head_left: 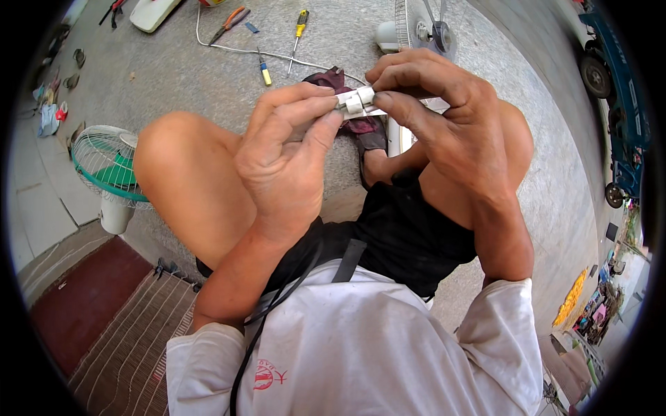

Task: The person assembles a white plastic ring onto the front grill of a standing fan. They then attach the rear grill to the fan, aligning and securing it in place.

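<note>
In front of my knees, both hands are raised and brought together over a small white plastic part [356, 100], with a bit of metal showing at its left end. My left hand [288, 156] pinches that end between thumb and fingers. At the other end, the thumb and fingertips of my right hand [451, 114] close on the same part. Fingertips cover some of it, so its exact kind cannot be made out. Beneath it, on the ground, lies a dark red cloth [336, 78].
On the concrete ahead lie a yellow screwdriver [302, 24], a smaller yellow-and-blue screwdriver [265, 73], orange-handled pliers [230, 25] and a white cable [243, 50]. A green-bladed fan [111, 163] is at left; another fan [433, 33] lies ahead. A blue vehicle [617, 90] stands far right.
</note>
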Demonstrator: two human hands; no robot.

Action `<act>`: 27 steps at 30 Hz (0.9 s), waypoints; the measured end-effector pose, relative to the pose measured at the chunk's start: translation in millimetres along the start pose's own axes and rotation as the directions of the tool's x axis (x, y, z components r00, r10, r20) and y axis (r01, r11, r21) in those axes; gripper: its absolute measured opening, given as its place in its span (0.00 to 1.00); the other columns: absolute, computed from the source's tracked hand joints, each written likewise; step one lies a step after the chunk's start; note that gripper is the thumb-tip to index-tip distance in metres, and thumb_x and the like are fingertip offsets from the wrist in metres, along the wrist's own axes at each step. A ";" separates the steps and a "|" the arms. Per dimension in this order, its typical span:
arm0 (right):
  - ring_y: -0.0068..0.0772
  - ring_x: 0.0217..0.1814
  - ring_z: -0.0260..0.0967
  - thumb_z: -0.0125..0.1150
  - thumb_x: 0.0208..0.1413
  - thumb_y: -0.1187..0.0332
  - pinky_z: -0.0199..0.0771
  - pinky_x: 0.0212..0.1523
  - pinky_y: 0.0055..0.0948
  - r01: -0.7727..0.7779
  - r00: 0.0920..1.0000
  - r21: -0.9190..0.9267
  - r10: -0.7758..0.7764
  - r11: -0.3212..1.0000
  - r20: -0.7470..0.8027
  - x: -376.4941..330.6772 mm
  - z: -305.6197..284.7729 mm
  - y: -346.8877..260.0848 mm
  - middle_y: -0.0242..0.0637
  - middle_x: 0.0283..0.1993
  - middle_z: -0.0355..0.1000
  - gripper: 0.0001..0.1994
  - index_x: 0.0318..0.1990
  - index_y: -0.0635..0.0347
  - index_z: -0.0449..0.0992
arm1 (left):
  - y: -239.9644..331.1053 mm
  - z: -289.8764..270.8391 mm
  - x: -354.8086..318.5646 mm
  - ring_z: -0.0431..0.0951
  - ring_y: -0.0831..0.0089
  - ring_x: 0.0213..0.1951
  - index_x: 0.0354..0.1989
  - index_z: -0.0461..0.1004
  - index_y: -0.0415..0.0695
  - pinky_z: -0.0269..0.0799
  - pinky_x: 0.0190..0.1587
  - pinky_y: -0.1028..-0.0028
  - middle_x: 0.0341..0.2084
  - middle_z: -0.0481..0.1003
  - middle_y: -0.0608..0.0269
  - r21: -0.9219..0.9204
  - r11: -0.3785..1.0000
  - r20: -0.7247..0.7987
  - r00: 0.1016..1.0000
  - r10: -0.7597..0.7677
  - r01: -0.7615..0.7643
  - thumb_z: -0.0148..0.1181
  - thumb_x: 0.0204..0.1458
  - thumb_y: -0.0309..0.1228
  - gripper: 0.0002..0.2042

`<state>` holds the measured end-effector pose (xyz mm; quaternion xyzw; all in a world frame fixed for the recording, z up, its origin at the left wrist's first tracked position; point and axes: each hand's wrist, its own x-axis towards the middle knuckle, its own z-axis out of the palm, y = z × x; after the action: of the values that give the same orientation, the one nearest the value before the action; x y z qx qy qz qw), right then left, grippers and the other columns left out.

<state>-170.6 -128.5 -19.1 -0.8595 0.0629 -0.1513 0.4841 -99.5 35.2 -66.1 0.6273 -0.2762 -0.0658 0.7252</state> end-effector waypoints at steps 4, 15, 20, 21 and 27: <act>0.26 0.43 0.71 0.63 0.49 0.78 0.72 0.44 0.24 0.023 1.000 -0.024 -0.023 0.999 0.000 1.4 1.9 -0.1 0.37 0.40 0.74 0.06 0.35 0.68 0.76 | -1.0 -2.1 1.2 0.76 0.74 0.41 0.36 0.75 0.32 0.75 0.43 0.78 0.41 0.71 0.59 -0.015 1.000 0.008 1.000 0.005 -0.005 0.56 0.49 0.11 0.08; 0.25 0.42 0.72 0.63 0.50 0.77 0.73 0.44 0.23 0.000 1.000 0.011 0.000 1.000 0.006 2.5 1.9 0.8 0.37 0.40 0.74 0.06 0.36 0.68 0.76 | 3.0 -2.5 -2.6 0.73 0.71 0.46 0.38 0.76 0.36 0.68 0.51 0.72 0.43 0.73 0.57 -0.005 0.995 -0.007 0.995 -0.097 0.097 0.58 0.49 0.15 0.08; 0.25 0.42 0.72 0.62 0.50 0.78 0.73 0.44 0.23 -0.032 0.999 0.021 0.032 0.999 0.015 2.6 2.5 -1.1 0.37 0.41 0.74 0.06 0.36 0.69 0.76 | -2.0 -2.1 -0.4 0.75 0.75 0.40 0.36 0.75 0.33 0.75 0.41 0.78 0.40 0.72 0.59 0.069 0.997 0.000 1.000 0.031 -0.031 0.57 0.49 0.12 0.07; 0.24 0.42 0.72 0.62 0.51 0.78 0.73 0.44 0.23 -0.035 0.999 0.029 0.035 0.999 0.016 2.2 2.5 -0.6 0.37 0.41 0.74 0.06 0.36 0.69 0.76 | -1.9 -1.9 -0.4 0.75 0.75 0.39 0.36 0.75 0.34 0.75 0.41 0.78 0.39 0.72 0.59 0.088 0.995 0.001 0.999 0.039 -0.039 0.58 0.49 0.12 0.07; 0.24 0.41 0.73 0.62 0.51 0.78 0.73 0.44 0.23 -0.047 0.999 0.042 0.046 0.998 0.020 1.6 2.9 -0.6 0.37 0.41 0.73 0.06 0.36 0.69 0.76 | -1.1 -3.0 -0.3 0.75 0.76 0.38 0.36 0.75 0.34 0.73 0.39 0.80 0.39 0.72 0.59 0.046 0.999 0.006 1.000 0.001 -0.001 0.58 0.49 0.13 0.07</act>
<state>-168.2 -126.2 -19.7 -0.8487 0.0750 -0.1332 0.5063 -98.1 37.7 -67.4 0.6435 -0.2802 -0.0610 0.7097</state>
